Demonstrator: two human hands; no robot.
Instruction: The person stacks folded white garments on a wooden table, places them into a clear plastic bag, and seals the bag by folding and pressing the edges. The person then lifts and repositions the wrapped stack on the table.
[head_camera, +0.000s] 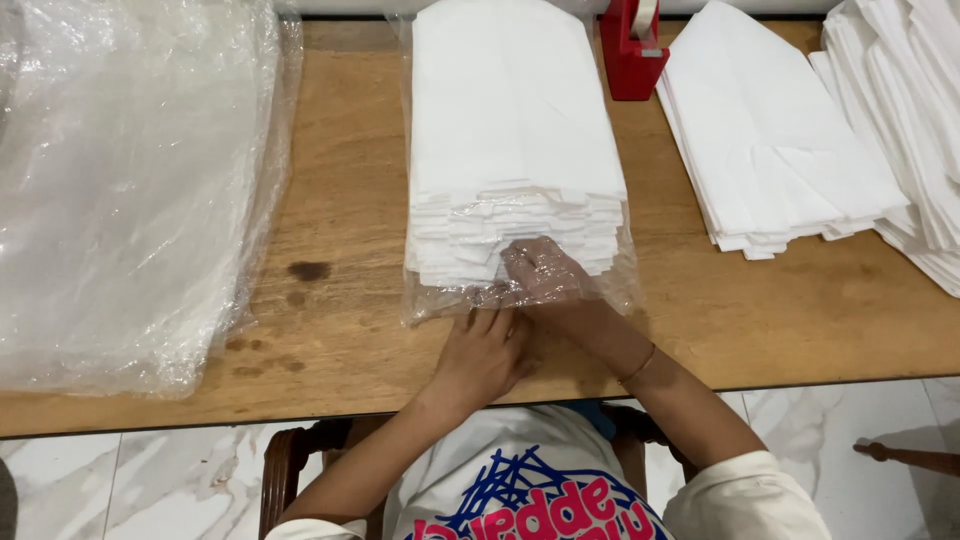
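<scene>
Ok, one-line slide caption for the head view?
Right hand inside clear plastic bag against stacked white paper sheets; left hand at its open end.
</scene>
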